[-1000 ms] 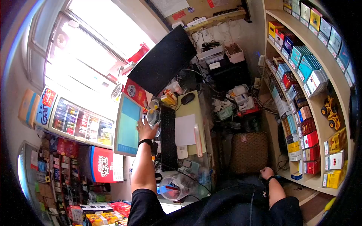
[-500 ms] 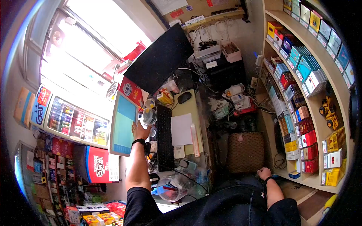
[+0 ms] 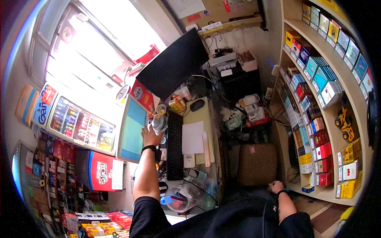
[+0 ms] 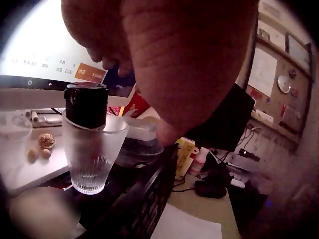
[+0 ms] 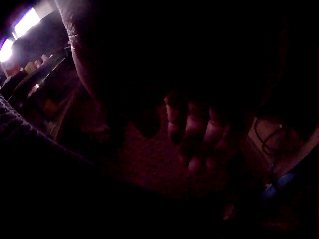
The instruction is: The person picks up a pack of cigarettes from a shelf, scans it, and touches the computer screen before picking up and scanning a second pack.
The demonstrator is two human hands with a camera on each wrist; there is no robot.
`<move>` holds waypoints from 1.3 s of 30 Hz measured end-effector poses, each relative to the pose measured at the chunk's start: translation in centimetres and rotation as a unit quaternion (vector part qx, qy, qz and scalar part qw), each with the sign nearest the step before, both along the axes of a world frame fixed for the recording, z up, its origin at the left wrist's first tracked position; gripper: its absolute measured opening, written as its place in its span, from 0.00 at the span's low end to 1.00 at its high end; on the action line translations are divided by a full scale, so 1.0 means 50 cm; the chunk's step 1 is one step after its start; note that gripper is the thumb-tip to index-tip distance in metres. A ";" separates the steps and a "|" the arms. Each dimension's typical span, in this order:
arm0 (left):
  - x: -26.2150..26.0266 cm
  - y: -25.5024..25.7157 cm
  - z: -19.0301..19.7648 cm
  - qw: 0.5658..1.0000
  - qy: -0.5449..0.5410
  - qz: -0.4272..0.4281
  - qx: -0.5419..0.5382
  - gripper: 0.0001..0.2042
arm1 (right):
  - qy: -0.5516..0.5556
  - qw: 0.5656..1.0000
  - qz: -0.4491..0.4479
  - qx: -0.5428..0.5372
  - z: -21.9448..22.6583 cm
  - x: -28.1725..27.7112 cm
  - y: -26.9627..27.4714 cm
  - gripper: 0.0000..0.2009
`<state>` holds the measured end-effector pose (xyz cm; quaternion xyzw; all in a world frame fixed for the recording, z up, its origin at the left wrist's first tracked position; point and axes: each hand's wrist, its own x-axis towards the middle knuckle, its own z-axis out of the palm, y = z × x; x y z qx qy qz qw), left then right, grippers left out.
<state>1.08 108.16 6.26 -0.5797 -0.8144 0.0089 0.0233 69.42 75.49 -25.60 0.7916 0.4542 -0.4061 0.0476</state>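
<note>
My left hand (image 3: 152, 137) reaches to the right edge of a lit touchscreen (image 3: 133, 129), its fingers extended. In the left wrist view the fingertips overlap the lower part of the screen (image 4: 30, 55), close to an orange button. Below the palm stands a ribbed clear glass (image 4: 92, 164) with a black cylinder (image 4: 86, 105) in its mouth. A clear plastic container (image 3: 159, 123) sits just beyond the fingers. My right hand (image 3: 276, 186) hangs low beside the chair seat (image 3: 258, 164). Its fingers (image 5: 197, 124) are loosely curled with nothing visible in them; that view is very dark.
A black keyboard (image 3: 175, 146) lies right of the left hand, beside a mouse (image 3: 197, 105) and white paper (image 3: 193, 137). A large dark monitor (image 3: 172, 65) stands behind. Nearer is a clear plastic tub (image 3: 186, 198). Shelves of small boxes (image 3: 323, 162) line the right side.
The head view shifts slightly left and then back. My left hand stays by the screen's right edge, its fingers moving a little. The right hand keeps its place.
</note>
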 end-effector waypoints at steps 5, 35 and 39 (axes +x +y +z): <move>0.035 -0.014 0.035 1.000 0.024 0.000 0.001 0.45 | 0.015 0.999 -0.015 0.024 -0.008 -0.001 0.001 0.18; 0.196 -0.044 0.136 0.973 -0.107 -0.138 0.153 0.41 | 0.009 1.000 0.007 0.010 -0.022 -0.009 0.027 0.18; 0.326 -0.092 0.198 0.938 -0.158 -0.245 0.188 0.40 | 0.003 1.000 0.010 -0.019 -0.015 -0.018 0.052 0.18</move>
